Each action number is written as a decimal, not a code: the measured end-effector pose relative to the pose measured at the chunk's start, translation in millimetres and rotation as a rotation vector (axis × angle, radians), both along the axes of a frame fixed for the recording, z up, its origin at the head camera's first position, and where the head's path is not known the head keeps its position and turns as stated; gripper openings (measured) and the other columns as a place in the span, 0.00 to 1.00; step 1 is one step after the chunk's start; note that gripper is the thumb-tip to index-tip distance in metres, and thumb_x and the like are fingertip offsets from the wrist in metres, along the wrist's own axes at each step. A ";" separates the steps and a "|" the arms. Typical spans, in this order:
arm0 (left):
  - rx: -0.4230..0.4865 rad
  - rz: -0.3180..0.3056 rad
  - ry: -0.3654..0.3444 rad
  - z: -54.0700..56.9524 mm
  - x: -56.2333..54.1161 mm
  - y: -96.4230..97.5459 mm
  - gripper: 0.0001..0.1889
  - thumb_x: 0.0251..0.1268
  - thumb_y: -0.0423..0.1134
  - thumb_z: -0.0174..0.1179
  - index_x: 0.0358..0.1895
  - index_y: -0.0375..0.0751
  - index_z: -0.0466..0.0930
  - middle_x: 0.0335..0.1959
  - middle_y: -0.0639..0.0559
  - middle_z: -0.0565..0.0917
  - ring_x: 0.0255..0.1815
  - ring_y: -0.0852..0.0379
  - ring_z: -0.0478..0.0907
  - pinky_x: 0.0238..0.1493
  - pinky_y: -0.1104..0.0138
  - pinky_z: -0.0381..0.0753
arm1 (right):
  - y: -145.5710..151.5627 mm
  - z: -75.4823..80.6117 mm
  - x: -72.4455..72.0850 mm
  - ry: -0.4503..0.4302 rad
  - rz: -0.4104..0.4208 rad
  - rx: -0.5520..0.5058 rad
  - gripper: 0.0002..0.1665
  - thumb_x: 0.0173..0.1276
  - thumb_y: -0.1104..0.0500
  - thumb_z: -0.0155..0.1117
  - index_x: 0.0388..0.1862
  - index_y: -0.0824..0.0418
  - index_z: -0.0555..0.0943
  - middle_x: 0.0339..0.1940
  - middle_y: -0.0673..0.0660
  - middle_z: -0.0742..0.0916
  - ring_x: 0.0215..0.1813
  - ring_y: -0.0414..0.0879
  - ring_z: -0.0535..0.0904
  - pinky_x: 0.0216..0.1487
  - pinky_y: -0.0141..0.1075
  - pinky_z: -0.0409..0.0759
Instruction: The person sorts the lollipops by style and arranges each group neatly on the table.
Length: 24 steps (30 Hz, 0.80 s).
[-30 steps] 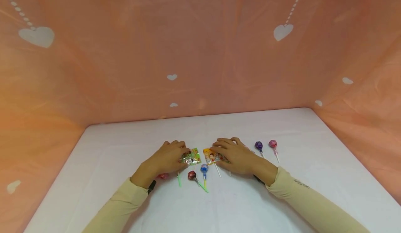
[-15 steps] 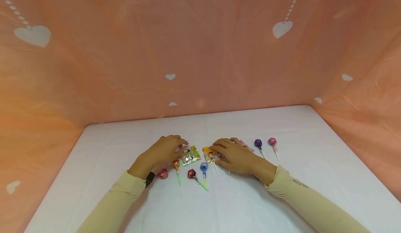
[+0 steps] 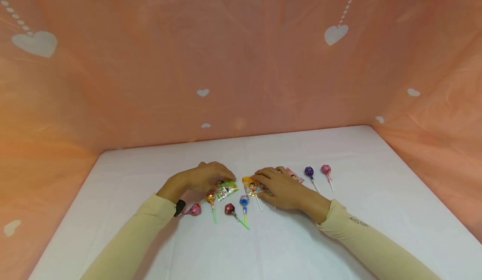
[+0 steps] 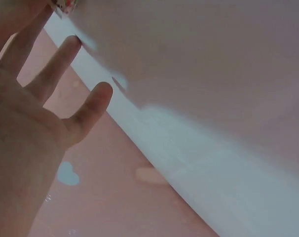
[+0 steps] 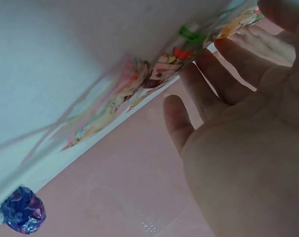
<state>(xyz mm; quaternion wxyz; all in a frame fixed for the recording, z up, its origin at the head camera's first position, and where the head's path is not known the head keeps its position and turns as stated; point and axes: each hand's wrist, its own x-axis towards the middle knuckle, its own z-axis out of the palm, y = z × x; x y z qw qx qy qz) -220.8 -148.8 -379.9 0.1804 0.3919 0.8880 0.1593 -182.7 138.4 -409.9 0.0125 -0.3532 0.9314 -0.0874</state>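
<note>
My left hand (image 3: 208,177) bends over a flat lollipop in a green wrapper (image 3: 227,191), pinching its far side; the thumb is mostly hidden in the head view. The left wrist view shows the other fingers spread, with a bit of wrapper (image 4: 64,5) at the fingertips. Fairly straight fingers of my right hand (image 3: 282,188) rest on flat wrapped lollipops. One has an orange-yellow wrapper (image 3: 251,186), another a pink wrapper (image 3: 295,175); those between are partly covered by the hand. In front lie round lollipops: blue (image 3: 244,200), dark red (image 3: 229,208), orange-gold (image 3: 211,197) and pink-red (image 3: 195,209).
Right of the right hand lie a purple lollipop (image 3: 309,171) and a pink lollipop (image 3: 326,169). A white cloth (image 3: 241,255) covers the table. Peach curtains (image 3: 241,62) with white hearts stand behind it and at both sides.
My left hand lifted off the green-wrapped lollipop, then came back over its far side; the wrapper has turned and shifted slightly left. The right hand has stayed in place.
</note>
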 end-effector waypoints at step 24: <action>-0.038 0.137 0.094 -6.3 3.4 -15.5 0.33 0.62 0.41 0.68 0.71 0.43 0.71 0.70 0.47 0.72 0.74 0.44 0.64 0.66 0.41 0.59 | 0.0 -1.2 2.2 -0.002 0.001 0.001 0.32 0.75 0.44 0.55 0.74 0.56 0.69 0.72 0.56 0.74 0.74 0.54 0.68 0.72 0.54 0.63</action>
